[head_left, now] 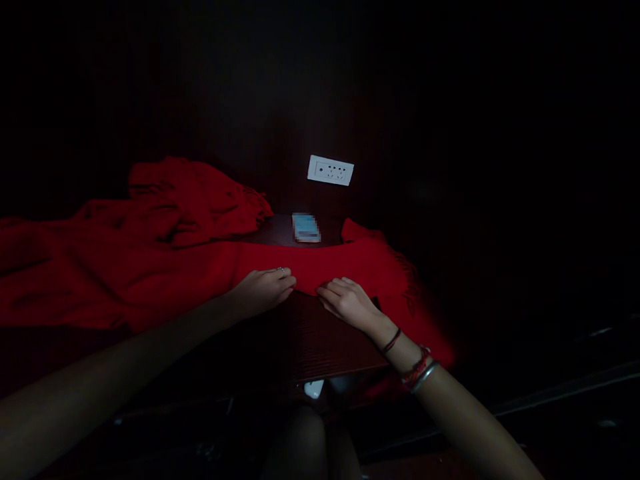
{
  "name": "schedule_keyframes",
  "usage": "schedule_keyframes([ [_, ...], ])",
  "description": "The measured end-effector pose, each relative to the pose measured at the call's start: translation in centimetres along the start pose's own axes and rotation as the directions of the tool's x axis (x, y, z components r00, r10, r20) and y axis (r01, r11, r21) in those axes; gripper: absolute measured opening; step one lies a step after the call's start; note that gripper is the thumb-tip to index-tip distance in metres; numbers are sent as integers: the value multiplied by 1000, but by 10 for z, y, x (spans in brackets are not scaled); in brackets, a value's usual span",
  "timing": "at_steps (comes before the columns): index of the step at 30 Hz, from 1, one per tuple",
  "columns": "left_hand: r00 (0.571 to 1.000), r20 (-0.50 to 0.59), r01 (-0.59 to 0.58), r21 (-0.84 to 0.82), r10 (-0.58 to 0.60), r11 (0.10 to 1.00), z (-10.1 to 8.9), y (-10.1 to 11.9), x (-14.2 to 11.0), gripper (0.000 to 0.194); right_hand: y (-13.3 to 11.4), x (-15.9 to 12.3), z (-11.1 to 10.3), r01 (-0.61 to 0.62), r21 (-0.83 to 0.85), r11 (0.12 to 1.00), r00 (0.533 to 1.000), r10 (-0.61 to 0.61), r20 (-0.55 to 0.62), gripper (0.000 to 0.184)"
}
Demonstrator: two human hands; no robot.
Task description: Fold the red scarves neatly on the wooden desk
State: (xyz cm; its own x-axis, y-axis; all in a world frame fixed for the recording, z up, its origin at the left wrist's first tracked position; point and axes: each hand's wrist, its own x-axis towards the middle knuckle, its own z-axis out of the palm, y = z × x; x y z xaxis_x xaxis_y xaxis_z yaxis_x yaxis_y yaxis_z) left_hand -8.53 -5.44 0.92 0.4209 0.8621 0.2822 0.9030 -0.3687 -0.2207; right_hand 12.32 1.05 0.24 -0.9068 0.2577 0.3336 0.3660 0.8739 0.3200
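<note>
Left hand [273, 288] and right hand [345, 301], fingers closed in apparent pinches, hold the near edge of a red fringed scarf [305, 261] lying across a dark wooden tabletop [320, 337], whose fringed end at right, seemingly overhanging, could drag the cloth askew by its weight if either grip loosened.

Red fringed cloth [210, 267], probably a scarf, rumpled, across table [310, 340]

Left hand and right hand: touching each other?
Apart. In the head view, red cloth shows plainly in the gap between the left hand and the right hand.
</note>
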Motion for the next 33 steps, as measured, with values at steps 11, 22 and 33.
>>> schedule_keyframes([
  [11,991,42,-130,3,130,991,4,2,0,18,3,0,3,-55,103,993,998,55,-1,23],
  [22,974,76,-195,-188,212,963,-6,-6,-4,23,6,-3,4,-23,244,969,1000,27,-14,23],
  [33,994,-69,48,-396,-82,917,12,-16,4,36,8,-6,-2,-141,405,903,989,150,10,35],
])
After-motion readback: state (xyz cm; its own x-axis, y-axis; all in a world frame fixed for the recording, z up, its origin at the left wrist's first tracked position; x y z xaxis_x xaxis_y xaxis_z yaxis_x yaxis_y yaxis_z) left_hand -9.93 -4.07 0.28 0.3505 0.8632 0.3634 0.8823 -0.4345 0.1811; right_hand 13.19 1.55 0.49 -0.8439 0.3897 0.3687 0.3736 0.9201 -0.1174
